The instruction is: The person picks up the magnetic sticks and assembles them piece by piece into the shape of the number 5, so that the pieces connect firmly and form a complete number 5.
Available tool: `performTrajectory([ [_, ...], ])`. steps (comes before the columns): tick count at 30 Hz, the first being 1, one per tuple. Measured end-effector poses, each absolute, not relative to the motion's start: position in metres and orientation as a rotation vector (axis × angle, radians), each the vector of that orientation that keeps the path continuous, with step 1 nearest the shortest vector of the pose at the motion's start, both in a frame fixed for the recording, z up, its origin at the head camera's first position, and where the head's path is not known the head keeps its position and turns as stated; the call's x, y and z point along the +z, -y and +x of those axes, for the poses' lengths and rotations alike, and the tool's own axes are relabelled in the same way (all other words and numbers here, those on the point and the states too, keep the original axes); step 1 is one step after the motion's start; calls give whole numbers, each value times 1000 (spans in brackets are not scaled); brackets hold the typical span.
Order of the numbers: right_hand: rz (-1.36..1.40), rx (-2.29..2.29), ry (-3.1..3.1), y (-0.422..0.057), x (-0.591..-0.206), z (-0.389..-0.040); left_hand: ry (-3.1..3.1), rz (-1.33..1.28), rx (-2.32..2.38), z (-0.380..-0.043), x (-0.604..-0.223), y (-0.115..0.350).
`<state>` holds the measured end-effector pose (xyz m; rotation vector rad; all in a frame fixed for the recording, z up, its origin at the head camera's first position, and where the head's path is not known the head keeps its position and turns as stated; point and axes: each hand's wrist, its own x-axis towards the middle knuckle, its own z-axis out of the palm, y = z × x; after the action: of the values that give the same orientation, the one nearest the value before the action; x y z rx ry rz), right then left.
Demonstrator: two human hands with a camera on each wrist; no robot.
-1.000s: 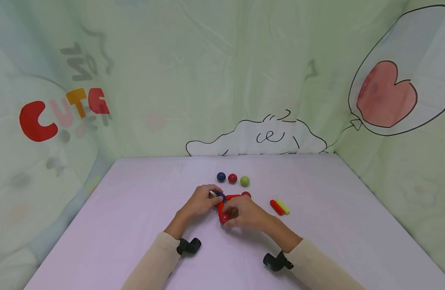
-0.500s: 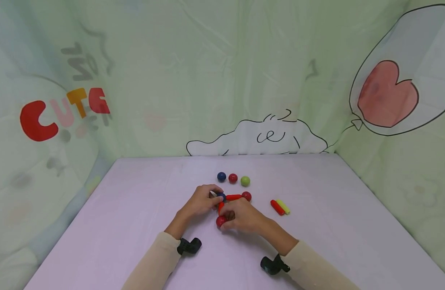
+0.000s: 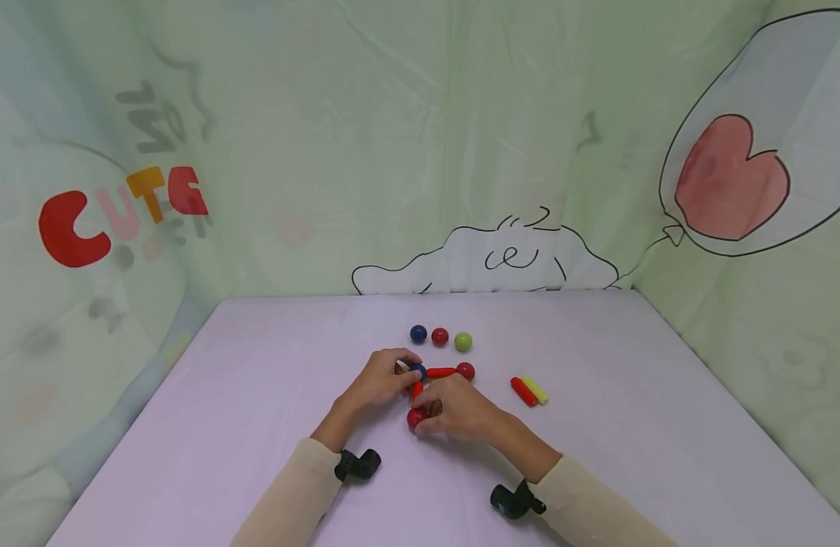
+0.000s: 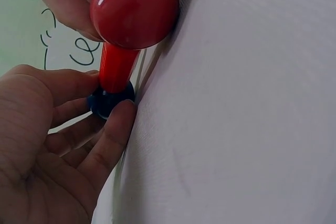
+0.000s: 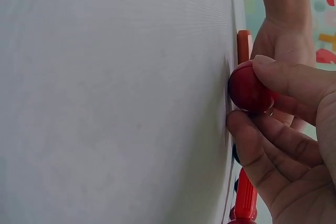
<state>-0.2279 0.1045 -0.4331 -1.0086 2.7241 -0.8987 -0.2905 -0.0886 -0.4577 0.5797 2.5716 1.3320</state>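
My left hand (image 3: 386,376) pinches a dark blue ball (image 4: 107,100) between thumb and fingers. A red stick (image 4: 116,66) joins that blue ball to a red ball (image 3: 416,418) on the near side. My right hand (image 3: 461,406) holds this near red ball, thumb and fingers on its sides, plain in the right wrist view. From the blue ball a second red stick (image 3: 440,372) runs right to another red ball (image 3: 465,371). The two sticks form a corner. The blue ball is partly covered by left fingers in the head view.
Behind the hands, a blue ball (image 3: 418,333), a red ball (image 3: 440,336) and a green ball (image 3: 463,341) lie in a row. A loose red stick (image 3: 523,391) and a yellow stick (image 3: 535,390) lie side by side at right on the pale table (image 3: 598,456).
My right hand has shifted slightly left and toward me with the near red ball, and the stick now points straighter toward me. The left hand stays in place.
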Motion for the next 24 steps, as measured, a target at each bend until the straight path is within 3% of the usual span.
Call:
performTrajectory([
  [24, -1004, -918, -2702, -108, -429, -225, -2560, 562, 1384, -290, -459, 87],
])
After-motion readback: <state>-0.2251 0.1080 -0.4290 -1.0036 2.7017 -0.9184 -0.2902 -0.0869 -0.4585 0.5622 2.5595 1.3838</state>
